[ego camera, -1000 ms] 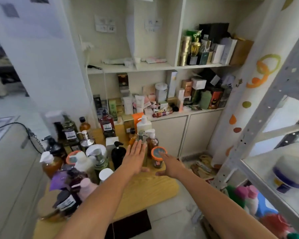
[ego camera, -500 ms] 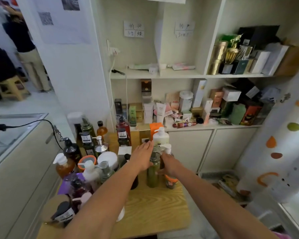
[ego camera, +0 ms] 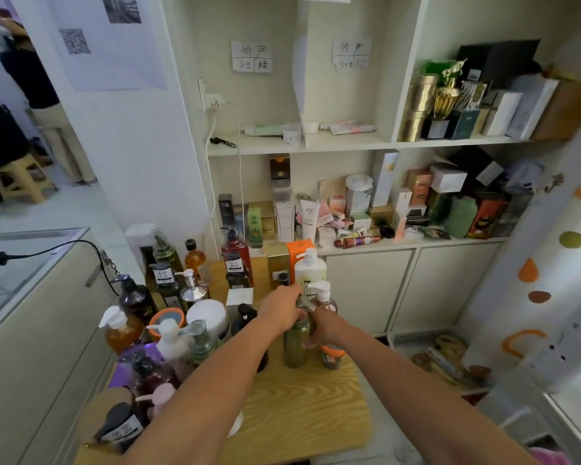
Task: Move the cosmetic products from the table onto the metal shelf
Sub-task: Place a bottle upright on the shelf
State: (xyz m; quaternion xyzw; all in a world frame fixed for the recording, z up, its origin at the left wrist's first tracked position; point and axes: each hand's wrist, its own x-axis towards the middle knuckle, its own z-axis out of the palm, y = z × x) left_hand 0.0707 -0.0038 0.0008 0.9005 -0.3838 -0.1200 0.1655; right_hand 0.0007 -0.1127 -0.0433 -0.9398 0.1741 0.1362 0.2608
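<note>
A wooden table (ego camera: 302, 417) carries several cosmetic bottles and jars. My left hand (ego camera: 282, 310) grips the neck of a tall olive-green pump bottle (ego camera: 296, 347) standing near the table's right side. My right hand (ego camera: 322, 328) curls round a brown pump bottle with a white pump and orange band (ego camera: 329, 355) right beside it. A white lotion bottle (ego camera: 310, 268) stands just behind both. Only a corner of the grey metal shelf (ego camera: 571, 407) shows at the lower right.
Dark, amber and white bottles (ego camera: 168, 317) crowd the table's left half. White wall cabinets (ego camera: 413, 283) with boxes and tubes stand behind. A counter (ego camera: 31, 317) with a black cable runs along the left. Clutter lies on the floor (ego camera: 446, 357) at right.
The view swung left, away from the metal shelf. Both hands reached forward from above the table and closed round the green bottle and the brown pump bottle.
</note>
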